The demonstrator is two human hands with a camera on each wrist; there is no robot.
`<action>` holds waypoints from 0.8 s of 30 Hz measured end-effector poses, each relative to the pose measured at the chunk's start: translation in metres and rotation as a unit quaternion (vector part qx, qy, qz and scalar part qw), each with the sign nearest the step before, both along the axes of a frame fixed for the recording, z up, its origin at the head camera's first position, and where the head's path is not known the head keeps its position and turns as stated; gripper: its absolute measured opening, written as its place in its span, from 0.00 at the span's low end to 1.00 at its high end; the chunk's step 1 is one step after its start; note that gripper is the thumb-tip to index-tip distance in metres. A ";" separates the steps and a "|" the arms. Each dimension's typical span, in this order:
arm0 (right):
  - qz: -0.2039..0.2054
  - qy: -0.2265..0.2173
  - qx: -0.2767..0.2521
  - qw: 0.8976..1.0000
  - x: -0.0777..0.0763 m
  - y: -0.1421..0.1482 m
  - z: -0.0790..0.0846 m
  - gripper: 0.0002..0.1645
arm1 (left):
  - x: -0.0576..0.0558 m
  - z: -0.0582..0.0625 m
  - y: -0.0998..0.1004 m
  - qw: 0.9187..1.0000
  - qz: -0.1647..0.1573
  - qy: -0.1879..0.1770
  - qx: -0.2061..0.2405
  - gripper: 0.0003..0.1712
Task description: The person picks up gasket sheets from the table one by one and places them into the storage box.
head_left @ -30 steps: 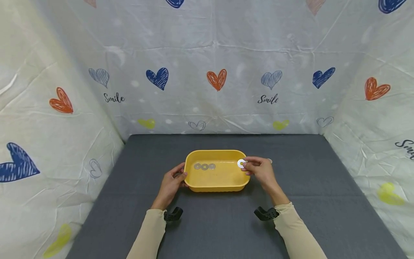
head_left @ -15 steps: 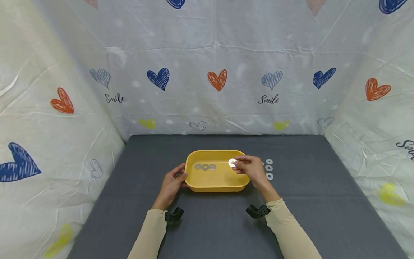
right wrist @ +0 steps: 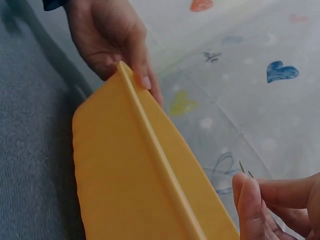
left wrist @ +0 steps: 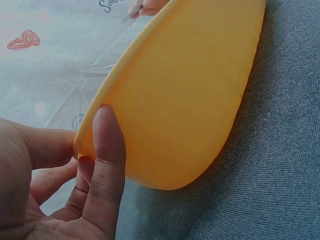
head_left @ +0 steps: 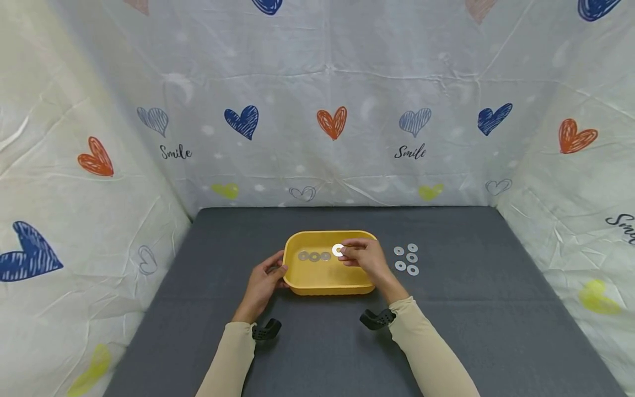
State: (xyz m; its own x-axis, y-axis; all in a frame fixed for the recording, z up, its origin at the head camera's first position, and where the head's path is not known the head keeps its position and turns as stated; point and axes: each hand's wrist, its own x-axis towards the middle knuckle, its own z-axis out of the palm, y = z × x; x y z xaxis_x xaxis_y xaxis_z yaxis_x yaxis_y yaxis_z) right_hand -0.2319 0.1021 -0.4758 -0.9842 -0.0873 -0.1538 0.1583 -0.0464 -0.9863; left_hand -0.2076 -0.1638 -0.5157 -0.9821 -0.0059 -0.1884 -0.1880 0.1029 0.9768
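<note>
In the head view a yellow plastic tray (head_left: pixel 329 278) sits on the dark cloth, with three flat metal washers (head_left: pixel 315 257) in a row on its left part. My left hand (head_left: pixel 261 285) grips the tray's left end; the left wrist view has its thumb (left wrist: pixel 107 150) on the outer wall just under the rim. Over the middle of the tray, my right hand (head_left: pixel 369 259) pinches one bright washer (head_left: pixel 337 250) between thumb and fingertips, right of the row. Seen edge-on in the right wrist view, that washer (right wrist: pixel 242 167) stands out above the fingertips, beyond the tray's rim.
Several more washers (head_left: pixel 412 257) lie in two loose columns on the dark cloth (head_left: pixel 317 353), to the right of the tray. A white curtain (head_left: pixel 367 71) printed with hearts closes off the back and both sides.
My right hand has moved left over the tray with the pinched washer, from the right rim to beside the row. The washers on the cloth have come into view. The left hand keeps still.
</note>
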 end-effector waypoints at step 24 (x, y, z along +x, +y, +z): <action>0.030 -0.059 0.003 0.998 -0.017 -0.046 -0.007 0.14 | -0.001 -0.001 0.001 1.000 0.004 -0.001 -0.005 0.30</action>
